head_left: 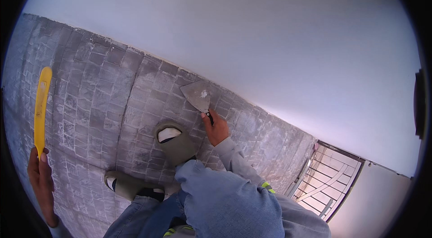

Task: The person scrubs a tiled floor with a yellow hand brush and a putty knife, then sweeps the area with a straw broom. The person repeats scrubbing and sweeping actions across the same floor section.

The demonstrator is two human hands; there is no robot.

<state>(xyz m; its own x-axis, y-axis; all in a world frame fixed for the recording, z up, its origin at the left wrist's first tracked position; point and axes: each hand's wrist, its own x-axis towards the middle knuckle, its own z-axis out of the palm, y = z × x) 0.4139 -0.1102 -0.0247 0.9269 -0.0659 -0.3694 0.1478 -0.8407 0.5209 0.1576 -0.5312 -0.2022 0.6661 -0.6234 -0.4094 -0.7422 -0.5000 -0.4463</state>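
Note:
In my right hand is the dark handle of a putty knife. Its broad, worn metal blade bears a whitish smear and lies over the stone-patterned floor, close to the foot of the white wall. My left hand, at the far left and away from the wall, grips the lower end of a long yellow tool with a rounded tip, which points up the picture. Both tools are apart from each other.
A smooth white wall meets the patterned paving along a slanting edge. My feet in olive slides stand on the paving. At the lower right is a metal-barred gate.

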